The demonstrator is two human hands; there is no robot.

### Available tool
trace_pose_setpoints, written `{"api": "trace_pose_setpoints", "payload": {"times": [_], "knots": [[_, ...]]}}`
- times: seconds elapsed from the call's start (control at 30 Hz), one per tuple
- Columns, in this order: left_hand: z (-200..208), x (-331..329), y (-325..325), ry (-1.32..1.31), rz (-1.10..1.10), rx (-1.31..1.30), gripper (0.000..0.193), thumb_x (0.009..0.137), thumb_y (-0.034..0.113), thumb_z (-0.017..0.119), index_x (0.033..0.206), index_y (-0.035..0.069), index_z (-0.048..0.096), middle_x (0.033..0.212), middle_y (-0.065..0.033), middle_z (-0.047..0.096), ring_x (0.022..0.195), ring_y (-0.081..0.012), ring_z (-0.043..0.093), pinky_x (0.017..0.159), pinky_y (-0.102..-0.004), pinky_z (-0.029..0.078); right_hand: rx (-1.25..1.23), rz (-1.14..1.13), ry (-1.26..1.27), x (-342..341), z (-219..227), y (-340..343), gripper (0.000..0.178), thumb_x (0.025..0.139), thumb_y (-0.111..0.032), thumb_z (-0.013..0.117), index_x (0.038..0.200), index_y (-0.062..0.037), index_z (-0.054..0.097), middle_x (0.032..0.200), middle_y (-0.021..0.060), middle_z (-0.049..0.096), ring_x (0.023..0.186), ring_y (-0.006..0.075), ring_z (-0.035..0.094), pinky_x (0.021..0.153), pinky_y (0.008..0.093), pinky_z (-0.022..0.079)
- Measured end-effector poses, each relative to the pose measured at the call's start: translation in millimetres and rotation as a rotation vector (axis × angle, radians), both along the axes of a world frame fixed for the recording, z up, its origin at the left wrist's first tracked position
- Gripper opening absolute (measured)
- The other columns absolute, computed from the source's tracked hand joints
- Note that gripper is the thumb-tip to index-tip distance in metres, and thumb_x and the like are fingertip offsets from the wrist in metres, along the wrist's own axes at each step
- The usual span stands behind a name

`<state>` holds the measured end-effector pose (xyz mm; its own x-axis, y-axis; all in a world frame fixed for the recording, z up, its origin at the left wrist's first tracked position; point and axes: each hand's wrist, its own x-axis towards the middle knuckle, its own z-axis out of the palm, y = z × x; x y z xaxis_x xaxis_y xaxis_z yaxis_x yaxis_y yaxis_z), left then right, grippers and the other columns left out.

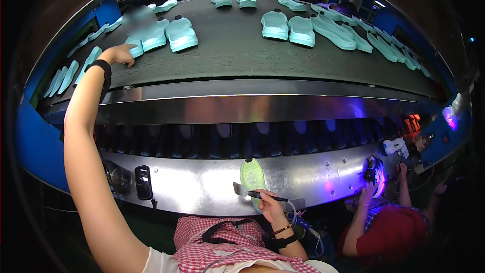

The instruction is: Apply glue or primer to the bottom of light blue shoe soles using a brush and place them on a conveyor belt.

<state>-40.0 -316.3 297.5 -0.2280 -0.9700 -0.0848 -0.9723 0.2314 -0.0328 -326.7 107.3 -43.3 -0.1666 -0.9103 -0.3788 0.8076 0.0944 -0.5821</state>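
Observation:
My left hand [120,54] reaches far out over the dark conveyor belt. Its fingers are closed about the near end of a pale turquoise shoe sole [136,49]; a blurred patch covers part of what lies behind. Beside that sole stands a pair of similar soles, one of them a thick sole [182,34] with a dark tab at its far end. Low in front of me, my right hand [272,207] grips a flat brush [255,194] by its black handle, from which a pale tube trails. The bristles hang over a yellow-green sole [251,173] lying on the metal worktop.
The belt [227,50] carries several more soles at both sides. A metal rail [242,102] runs along its front, above a dark lower rack. On the worktop [202,187] are a black tray-like object [144,182] and a dark round container [117,178]. To the right, a co-worker [389,230] handles a shoe [375,174].

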Motion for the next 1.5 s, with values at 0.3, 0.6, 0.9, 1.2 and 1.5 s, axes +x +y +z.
{"api": "trace_pose_setpoints", "payload": {"times": [0.3,0.6,0.9,1.2,1.5], "knots": [[-5.4,-81.3,1.1,0.033,-0.462,-0.103,0.067,0.061,0.013,0.059,0.125,0.009,0.042,0.110,-0.0257,0.051,0.104,-0.0354,0.049,0.090,-0.0343,0.038,-0.021,-0.049,0.003,8.5,-4.8,0.0,0.020,0.083,-0.006,0.050,0.099,0.0038,0.057,0.077,0.0063,0.060,0.053,0.0083,0.050,0.049,0.0193,0.040],[-13.3,-152.6,-37.8,0.047,-0.950,-0.182,0.061,0.061,0.020,0.069,0.116,0.003,0.049,0.091,-0.0190,0.060,0.084,-0.0274,0.058,0.074,-0.0337,0.044,-0.089,-0.116,0.001,14.0,2.3,4.8,0.020,0.083,-0.008,0.053,0.101,0.0011,0.057,0.086,0.0049,0.060,0.064,0.0096,0.053,0.058,0.0212,0.043],[-41.2,-32.5,77.7,0.614,-0.781,-0.229,0.015,0.080,0.013,0.053,0.083,-0.001,0.051,0.083,-0.0127,0.053,0.078,-0.0247,0.050,0.071,-0.0340,0.038,-0.087,-0.198,0.269,9.5,22.4,2.3,0.024,0.078,0.002,0.057,0.102,0.0023,0.054,0.099,0.0102,0.059,0.079,0.0104,0.054,0.072,0.0233,0.045],[-181.3,66.1,232.3,1.855,-0.031,0.529,0.057,0.079,0.031,0.050,0.124,-0.001,0.035,0.116,-0.0170,0.048,0.101,-0.0307,0.051,0.087,-0.0432,0.042,-0.236,-0.231,0.309,8.8,42.3,-9.0,0.019,0.077,-0.004,0.059,0.096,0.0009,0.058,0.089,0.0057,0.060,0.079,0.0080,0.055,0.073,0.0190,0.043],[-300.8,-6.9,331.6,2.174,0.120,1.358,0.070,0.079,0.062,0.035,0.126,0.011,0.037,0.114,-0.0149,0.051,0.094,-0.0318,0.054,0.086,-0.0529,0.038,-0.364,-0.083,0.299,47.2,64.6,-9.8,0.021,0.076,-0.001,0.059,0.096,0.0025,0.058,0.092,0.0084,0.061,0.081,0.0117,0.056,0.076,0.0225,0.043]]}}
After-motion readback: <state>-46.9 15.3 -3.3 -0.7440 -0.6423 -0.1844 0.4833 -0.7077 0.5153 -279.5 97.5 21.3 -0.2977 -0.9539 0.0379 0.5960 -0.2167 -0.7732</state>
